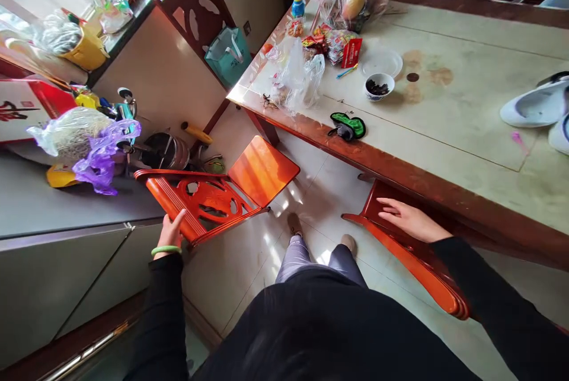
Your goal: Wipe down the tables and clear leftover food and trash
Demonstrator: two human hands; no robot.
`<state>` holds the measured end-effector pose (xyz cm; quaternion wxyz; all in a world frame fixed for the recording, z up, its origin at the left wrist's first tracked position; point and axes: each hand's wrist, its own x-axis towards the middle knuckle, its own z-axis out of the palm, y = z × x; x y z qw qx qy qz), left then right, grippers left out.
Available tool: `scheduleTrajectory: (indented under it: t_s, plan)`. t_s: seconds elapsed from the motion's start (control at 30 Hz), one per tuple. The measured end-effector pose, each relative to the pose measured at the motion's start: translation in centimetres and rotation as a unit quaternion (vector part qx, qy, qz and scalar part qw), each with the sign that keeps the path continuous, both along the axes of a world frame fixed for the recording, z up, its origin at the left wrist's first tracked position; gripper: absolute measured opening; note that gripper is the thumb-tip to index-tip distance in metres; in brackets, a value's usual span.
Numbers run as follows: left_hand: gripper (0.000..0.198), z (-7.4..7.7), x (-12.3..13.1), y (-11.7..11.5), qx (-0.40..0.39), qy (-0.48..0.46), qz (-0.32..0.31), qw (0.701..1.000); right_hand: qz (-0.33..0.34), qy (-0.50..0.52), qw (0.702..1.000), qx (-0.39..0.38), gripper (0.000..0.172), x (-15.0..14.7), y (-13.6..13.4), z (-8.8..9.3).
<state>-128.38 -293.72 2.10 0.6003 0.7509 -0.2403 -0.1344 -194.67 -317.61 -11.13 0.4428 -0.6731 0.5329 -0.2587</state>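
Observation:
My left hand (172, 233), with a green bangle at the wrist, is closed on the top rail of an orange-red wooden chair (178, 206). That chair has a carved back and a glossy seat. On the other side, my right hand (411, 220) has its fingers spread above a second wooden chair (413, 265), which is partly under the table's edge. Nothing shows in the right hand. Whether it touches the chair is unclear.
A long table (471, 132) bears plastic bags (297, 76), a small bowl (379, 86), a green and black item (347, 125) and white shoes (536, 105). At the left, a counter (26, 191) holds bags and pans. A teal bag (229, 56) hangs near the wall.

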Motion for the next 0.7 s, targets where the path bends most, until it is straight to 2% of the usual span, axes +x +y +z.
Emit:
scheduleTrajectory:
  t_s: [0.07, 0.17, 0.27, 0.4, 0.47, 0.53, 0.6, 0.63, 0.7]
  plan:
    - [0.057, -0.8, 0.5, -1.0, -0.017, 0.022, 0.019, 0.999, 0.041, 0.035, 0.998, -0.039, 0.056, 2.5, -0.1, 0.2]
    - [0.054, -1.8, -0.1, -1.5, -0.057, 0.045, 0.015, 0.997, 0.047, 0.079, 0.993, -0.080, 0.052, 4.0, -1.2, 0.9]
    - [0.041, -1.8, -1.0, -1.6, -0.029, 0.128, 0.013, 0.991, 0.016, 0.083, 0.993, -0.088, 0.054, 4.5, -4.0, 1.8]
    - [0.031, -0.8, -1.6, -1.7, 0.045, 0.138, 0.087, 0.986, -0.058, 0.008, 0.994, -0.088, 0.060, 4.9, -9.5, 3.2]
    - [0.035, -0.2, -2.0, -1.5, 0.118, 0.097, 0.146, 0.977, -0.109, -0.069, 0.989, -0.075, 0.060, 4.8, -12.8, 4.2]
    - [0.054, 0.4, -3.2, -1.5, 0.167, 0.003, 0.238, 0.957, -0.162, -0.172, 0.971, -0.028, 0.053, 4.6, -16.6, 5.6]
    - [0.071, 0.8, -5.2, -2.2, 0.140, -0.130, 0.314, 0.930, -0.205, -0.276, 0.938, 0.042, 0.035, 4.4, -20.6, 7.5]
    - [0.075, 1.0, -6.5, -2.9, 0.110, -0.192, 0.332, 0.917, -0.218, -0.320, 0.919, 0.074, 0.024, 4.4, -22.6, 8.5]
    - [0.077, 1.6, -9.2, -5.3, 0.054, -0.278, 0.322, 0.903, -0.236, -0.377, 0.887, 0.121, 0.009, 4.4, -26.5, 10.7]
